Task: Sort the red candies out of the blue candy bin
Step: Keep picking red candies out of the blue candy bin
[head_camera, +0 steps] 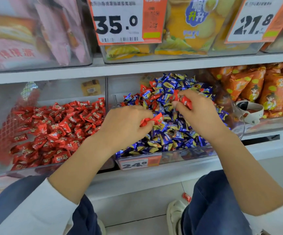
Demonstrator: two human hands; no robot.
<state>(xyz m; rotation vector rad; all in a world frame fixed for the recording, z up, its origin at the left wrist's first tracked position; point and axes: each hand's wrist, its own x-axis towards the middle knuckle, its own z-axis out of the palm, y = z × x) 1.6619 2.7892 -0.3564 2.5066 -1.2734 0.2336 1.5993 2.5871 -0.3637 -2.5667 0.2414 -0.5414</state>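
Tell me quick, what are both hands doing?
Left hand: pinching a red candy.
Right hand: gripping red candies.

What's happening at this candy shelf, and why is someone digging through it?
A person crouches at a shop shelf, picking red candies out of the blue candy bin. The left hand pinches one red candy, and the right hand holds another. More reds still lie among the blues. The red candy bin sits just left. One red piece lies on the floor.
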